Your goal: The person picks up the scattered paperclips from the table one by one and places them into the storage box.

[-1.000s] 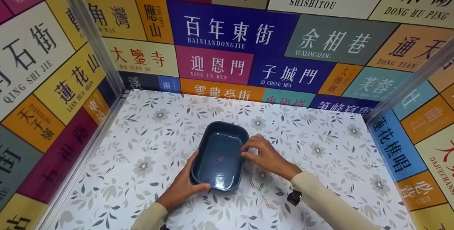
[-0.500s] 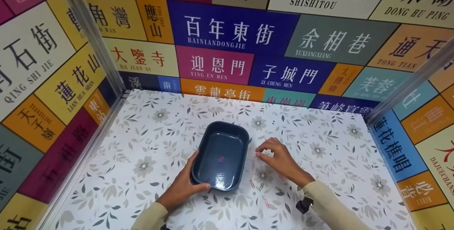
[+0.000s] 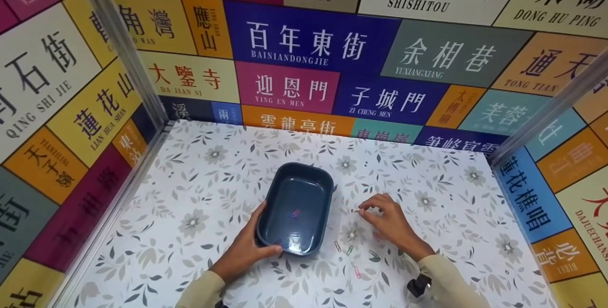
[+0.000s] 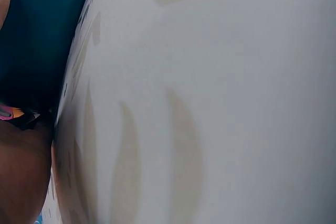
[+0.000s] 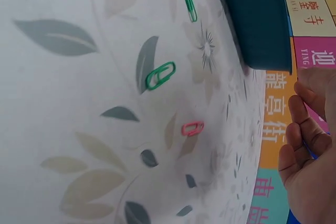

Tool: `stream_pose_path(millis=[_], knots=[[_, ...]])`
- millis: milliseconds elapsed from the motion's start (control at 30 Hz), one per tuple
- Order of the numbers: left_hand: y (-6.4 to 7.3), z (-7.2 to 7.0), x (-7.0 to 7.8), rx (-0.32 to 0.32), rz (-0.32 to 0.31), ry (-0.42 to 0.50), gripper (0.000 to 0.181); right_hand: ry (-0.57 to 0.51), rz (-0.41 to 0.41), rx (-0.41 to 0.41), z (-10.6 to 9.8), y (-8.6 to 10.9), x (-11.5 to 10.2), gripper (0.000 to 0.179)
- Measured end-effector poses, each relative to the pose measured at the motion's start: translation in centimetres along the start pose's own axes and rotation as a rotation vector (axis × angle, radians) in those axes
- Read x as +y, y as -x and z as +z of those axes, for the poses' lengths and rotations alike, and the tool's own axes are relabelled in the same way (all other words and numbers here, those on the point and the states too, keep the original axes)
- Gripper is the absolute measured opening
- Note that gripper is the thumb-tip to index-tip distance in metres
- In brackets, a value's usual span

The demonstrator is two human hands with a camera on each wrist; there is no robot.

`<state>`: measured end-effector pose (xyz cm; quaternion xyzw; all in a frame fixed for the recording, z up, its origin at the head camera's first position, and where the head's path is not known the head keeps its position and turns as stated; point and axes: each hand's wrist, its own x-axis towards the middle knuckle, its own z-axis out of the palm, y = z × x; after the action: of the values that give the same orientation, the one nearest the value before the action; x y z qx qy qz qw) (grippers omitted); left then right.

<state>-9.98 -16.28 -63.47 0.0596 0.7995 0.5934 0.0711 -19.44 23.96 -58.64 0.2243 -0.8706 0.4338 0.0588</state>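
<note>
A dark blue rectangular dish (image 3: 330, 189) stands on the patterned table, tilted slightly in view. My left hand (image 3: 244, 251) grips its near left corner, thumb over the rim and fingers along the side wall; the left wrist view has the dish wall (image 4: 37, 35) beside part of the hand. Inside lie a few small red and blue paper clips (image 3: 294, 214). Right of the dish, my right hand (image 3: 392, 220) hovers above the table, thumb and forefinger pinching a tiny reddish paper clip (image 3: 356, 210). In the right wrist view the fingers (image 5: 304, 129) curl, and the pinched clip is hidden.
Several loose paper clips lie right of the dish, among them a green paper clip (image 3: 374, 254) and a pink paper clip (image 3: 357, 271). Sign-printed panels (image 3: 308, 37) wall the table (image 3: 190, 260) at the back and both sides.
My right hand has moved from the dish's right rim rightward, away over the table. The left hand and the dish have stayed in place.
</note>
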Motion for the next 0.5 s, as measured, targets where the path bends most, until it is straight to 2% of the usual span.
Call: stream_pose_path(millis=[233,500], knots=[[-0.1,-0.1,0.2,-0.004,-0.002,-0.009,0.127,0.022,0.04,0.038,-0.8,1.3,1.3,0.007],[-0.1,0.0,0.1,0.005,0.021,-0.01,0.126,0.021,0.039,0.093,-1.1,2.9,2.5,0.009]])
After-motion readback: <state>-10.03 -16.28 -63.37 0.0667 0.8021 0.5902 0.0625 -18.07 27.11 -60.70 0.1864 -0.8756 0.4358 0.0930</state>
